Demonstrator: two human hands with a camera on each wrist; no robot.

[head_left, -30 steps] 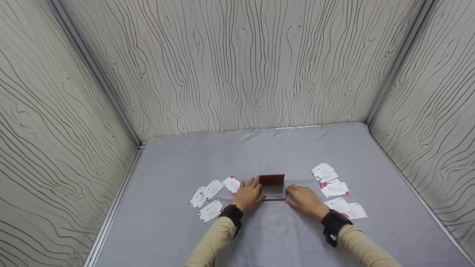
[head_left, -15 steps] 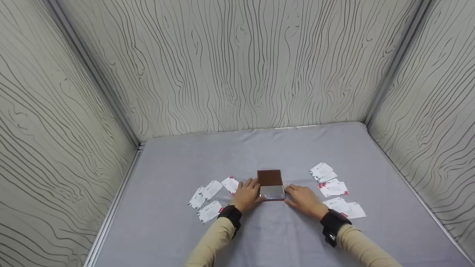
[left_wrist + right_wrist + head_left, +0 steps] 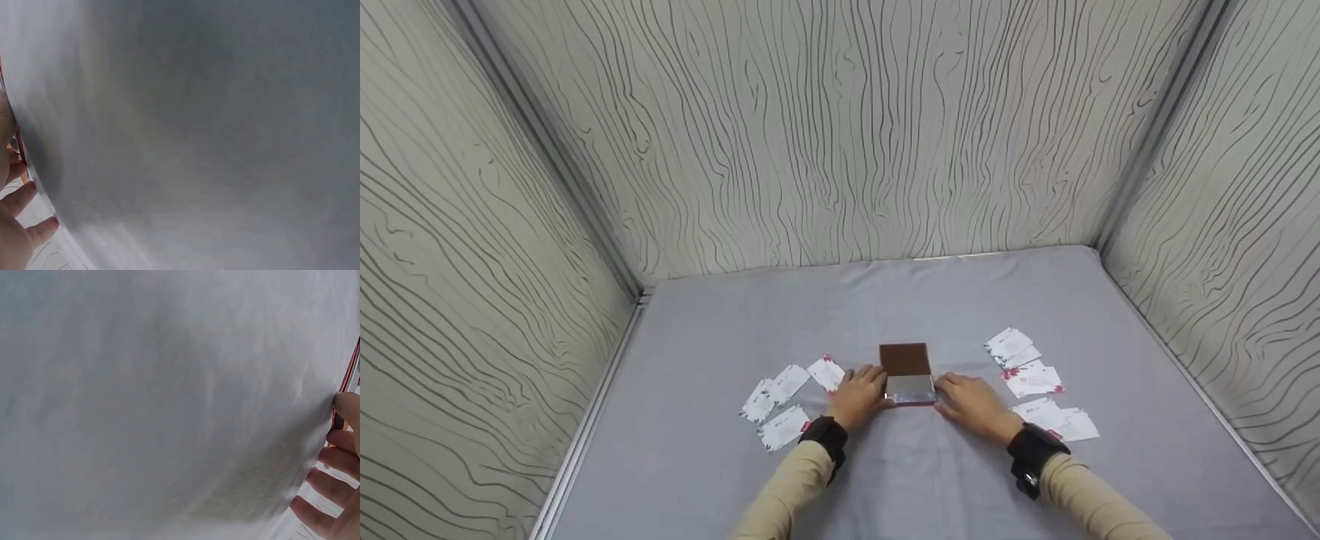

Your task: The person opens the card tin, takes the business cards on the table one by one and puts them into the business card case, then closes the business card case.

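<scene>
A small card case (image 3: pixel 910 388) lies in the middle of the grey cloth in the head view. Its brown lid (image 3: pixel 904 358) is folded back, away from the person, and the silvery inside shows. My left hand (image 3: pixel 857 397) holds the case at its left side, with the thumb near the front corner. Opposite it, my right hand (image 3: pixel 975 405) grips the right side between thumb and index finger. The other fingers of that hand (image 3: pixel 334 478) spread over the cloth in the right wrist view. Only a sliver of the case's red edge (image 3: pixel 21 145) appears in the left wrist view.
Several printed cards (image 3: pixel 787 384) lie scattered left of the left hand, one close by its fingers. More cards (image 3: pixel 1033 380) are spread in loose overlapping groups to the right. Wood-patterned walls (image 3: pixel 840 135) enclose the cloth-covered table (image 3: pixel 750 315) at the back and sides.
The case's lid stood nearly upright a second ago; it has swung back and now lies folded away. Both hands have stayed at the case's sides.
</scene>
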